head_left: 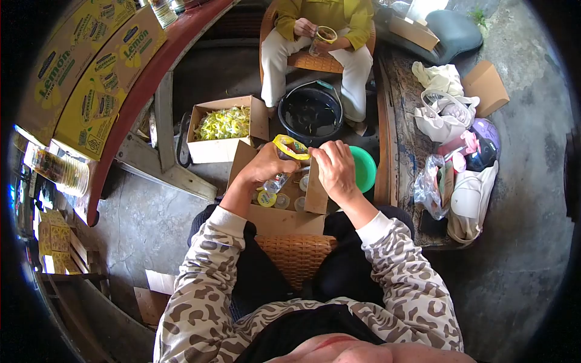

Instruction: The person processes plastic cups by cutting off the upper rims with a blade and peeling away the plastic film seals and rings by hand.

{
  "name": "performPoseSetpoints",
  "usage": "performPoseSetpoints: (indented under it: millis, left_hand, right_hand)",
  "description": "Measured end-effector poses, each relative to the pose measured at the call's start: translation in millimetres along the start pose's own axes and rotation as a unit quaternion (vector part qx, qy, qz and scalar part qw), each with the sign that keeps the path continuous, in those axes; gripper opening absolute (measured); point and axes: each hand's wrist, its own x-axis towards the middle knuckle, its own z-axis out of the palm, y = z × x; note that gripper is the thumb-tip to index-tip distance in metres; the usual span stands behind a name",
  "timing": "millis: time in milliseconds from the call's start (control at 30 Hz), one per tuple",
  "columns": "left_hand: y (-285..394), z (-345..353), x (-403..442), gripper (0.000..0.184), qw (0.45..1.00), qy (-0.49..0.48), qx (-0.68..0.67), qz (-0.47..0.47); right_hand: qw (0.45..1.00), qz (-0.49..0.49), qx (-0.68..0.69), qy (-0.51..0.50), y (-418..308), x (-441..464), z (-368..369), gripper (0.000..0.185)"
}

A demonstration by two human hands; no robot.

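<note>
My left hand (pixel 270 164) is closed around a clear plastic cup (pixel 277 183) with a yellow band (pixel 292 147) at its rim. The cup is tilted, and my fingers hide part of it. On the other side, my right hand (pixel 336 170) pinches the right edge of the yellow band between thumb and fingers. Both hands are above an open cardboard box (pixel 279 222) with several clear cups (pixel 282 201) and a yellow-lidded cup (pixel 266 198) inside. A green basin (pixel 363 169) lies just beyond my right hand.
A cardboard box (pixel 203 151) of yellow-white strips (pixel 223 124) stands ahead left, beside a black bucket (pixel 310 136) of dark liquid. Opposite sits a person (pixel 324 18) holding a yellow-rimmed cup (pixel 325 37). Lemon cartons (pixel 91 115) line the left table; bags (pixel 475 202) lie right.
</note>
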Motion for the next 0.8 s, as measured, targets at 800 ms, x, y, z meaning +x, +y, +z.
performPoseSetpoints:
  millis: [800]
  left_hand:
    - [4.0, 5.4, 3.0, 0.046, 0.976, 0.119, 0.137, 0.119]
  right_hand:
    - [1.0, -0.002, -0.001, 0.013, 0.7, 7.8, -13.0, 0.016]
